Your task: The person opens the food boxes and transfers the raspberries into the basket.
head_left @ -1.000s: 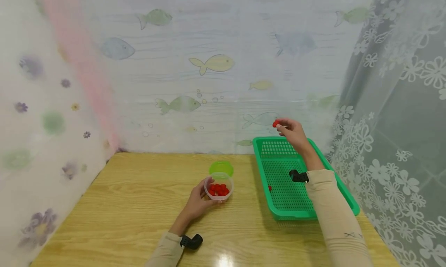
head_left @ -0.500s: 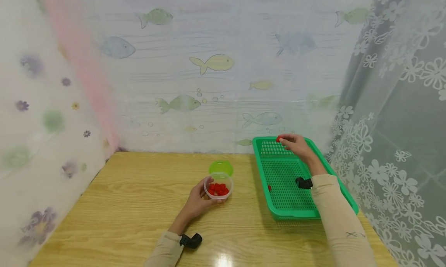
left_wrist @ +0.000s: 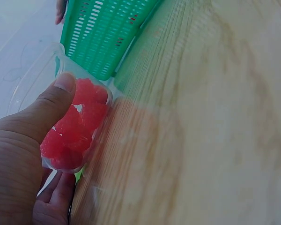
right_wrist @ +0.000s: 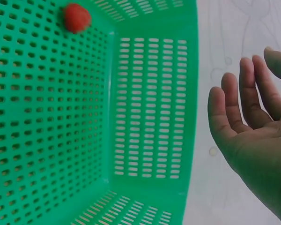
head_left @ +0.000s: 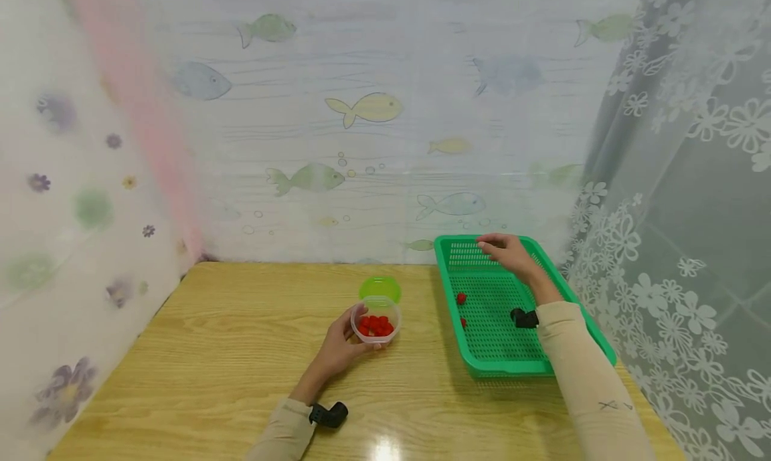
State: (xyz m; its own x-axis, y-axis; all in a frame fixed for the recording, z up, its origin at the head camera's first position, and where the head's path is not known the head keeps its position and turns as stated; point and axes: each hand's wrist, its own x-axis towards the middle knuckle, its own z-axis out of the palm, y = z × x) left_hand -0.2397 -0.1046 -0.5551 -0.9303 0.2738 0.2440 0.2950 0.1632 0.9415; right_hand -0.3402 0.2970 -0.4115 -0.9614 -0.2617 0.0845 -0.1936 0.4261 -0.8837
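My left hand (head_left: 340, 348) grips a clear plastic tub (head_left: 382, 306), thumb on one side and fingers round the other. Inside it lie several small, round, bumpy red berries (left_wrist: 79, 117), raspberry-like in the left wrist view. Over the far end of the green basket (head_left: 512, 367) hovers my right hand (head_left: 509, 252), fingers loosely bent and nothing between them. Two red berries rest in the basket along its left side: one berry (head_left: 461, 298) farther back, the other (head_left: 463, 323) nearer. The right wrist view also shows a red berry (right_wrist: 77, 18) on the perforated floor.
A bright green lid (head_left: 379, 288) lies on the wooden table (head_left: 241, 354) just behind the tub. The basket stands at the table's right side, close to a lace curtain (head_left: 656, 300). Behind the table rises a fish-patterned wall covering (head_left: 367, 180).
My right hand has come down over the basket and let go of the berry it pinched; that berry now lies in the basket. The left hand and tub have stayed in place.
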